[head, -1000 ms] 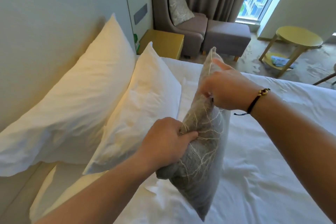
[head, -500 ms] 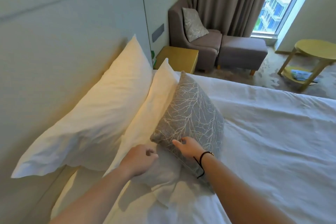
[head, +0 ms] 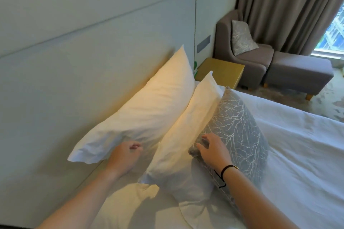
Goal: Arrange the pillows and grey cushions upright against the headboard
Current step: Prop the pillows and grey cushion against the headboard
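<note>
A large white pillow leans upright against the pale headboard. A second white pillow leans on it. In front stands a grey cushion with a white branch pattern, tilted back against the second pillow. My right hand, fingers spread, rests on the cushion's near left corner. My left hand is loosely curled with nothing in it, at the lower edge of the large pillow, between the two pillows.
White bedsheet spreads to the right. Beyond the bed are a yellow bedside table, a grey armchair holding another patterned cushion, a grey footstool, and curtains.
The grey cushion went from held in the air in both hands to standing against the second pillow. My left hand let go and moved left toward the large pillow.
</note>
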`<control>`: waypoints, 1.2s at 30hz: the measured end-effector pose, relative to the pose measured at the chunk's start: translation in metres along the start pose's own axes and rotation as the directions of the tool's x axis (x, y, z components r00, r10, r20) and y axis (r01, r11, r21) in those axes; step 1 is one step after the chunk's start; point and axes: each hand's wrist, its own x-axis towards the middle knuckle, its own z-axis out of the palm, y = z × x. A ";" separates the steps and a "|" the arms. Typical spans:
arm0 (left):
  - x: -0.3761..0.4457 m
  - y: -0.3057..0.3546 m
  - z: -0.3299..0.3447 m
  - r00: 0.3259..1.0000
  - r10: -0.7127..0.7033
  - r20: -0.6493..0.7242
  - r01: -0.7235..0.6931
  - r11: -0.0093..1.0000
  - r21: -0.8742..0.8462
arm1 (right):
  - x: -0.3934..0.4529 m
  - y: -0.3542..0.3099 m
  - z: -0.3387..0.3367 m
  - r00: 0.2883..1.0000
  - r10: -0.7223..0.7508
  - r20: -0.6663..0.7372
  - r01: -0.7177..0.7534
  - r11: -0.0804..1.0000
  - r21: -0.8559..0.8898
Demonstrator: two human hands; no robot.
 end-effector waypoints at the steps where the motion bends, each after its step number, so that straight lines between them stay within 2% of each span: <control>1: 0.005 -0.005 -0.010 0.999 -0.009 -0.031 0.009 1.000 0.014 | 0.002 -0.007 0.003 1.000 -0.026 0.005 0.026 0.999 0.034; 4: 0.025 -0.020 -0.038 0.993 -0.016 -0.118 0.023 0.998 0.065 | 0.008 -0.026 0.014 0.994 -0.082 0.072 0.077 0.994 0.072; 9: 0.059 -0.048 -0.068 0.978 -0.041 -0.205 0.065 0.992 0.112 | 0.029 -0.050 0.040 0.975 -0.121 0.189 0.131 0.990 -0.043; 12: 0.075 -0.065 -0.074 0.978 -0.043 -0.204 0.073 0.987 0.143 | 0.049 -0.073 0.055 0.954 -0.118 0.275 0.147 0.986 -0.085; 16: 0.100 -0.090 -0.079 0.980 -0.045 -0.195 0.103 0.949 0.299 | 0.091 -0.118 0.071 0.927 -0.162 0.340 0.248 0.942 -0.227; 19: 0.116 -0.113 -0.077 0.996 -0.050 -0.079 0.071 0.953 0.295 | 0.132 -0.157 0.082 0.905 -0.223 0.363 0.348 0.878 -0.330; 21: 0.121 -0.126 -0.075 0.998 -0.057 0.007 0.055 0.980 0.191 | 0.162 -0.183 0.091 0.868 -0.271 0.416 0.447 0.792 -0.416; 23: 0.122 -0.134 -0.073 0.999 -0.053 0.011 0.050 0.980 0.194 | 0.192 -0.205 0.101 0.822 -0.296 0.486 0.543 0.665 -0.513; 26: 0.124 -0.137 -0.075 0.999 -0.048 -0.002 0.047 0.961 0.273 | 0.236 -0.232 0.110 0.748 -0.327 0.577 0.663 0.396 -0.635; 29: 0.129 -0.132 -0.076 1.000 -0.024 0.006 0.022 0.986 0.162 | 0.277 -0.254 0.122 0.697 -0.307 0.648 0.711 0.178 -0.681; 33: 0.135 -0.123 -0.070 0.999 -0.024 -0.040 0.027 0.997 0.079 | 0.318 -0.269 0.139 0.691 -0.247 0.679 0.700 -0.006 -0.714; 36: 0.140 -0.119 -0.067 0.997 -0.018 -0.074 0.030 0.987 0.158 | 0.328 -0.266 0.150 0.735 -0.102 0.670 0.669 -0.048 -0.741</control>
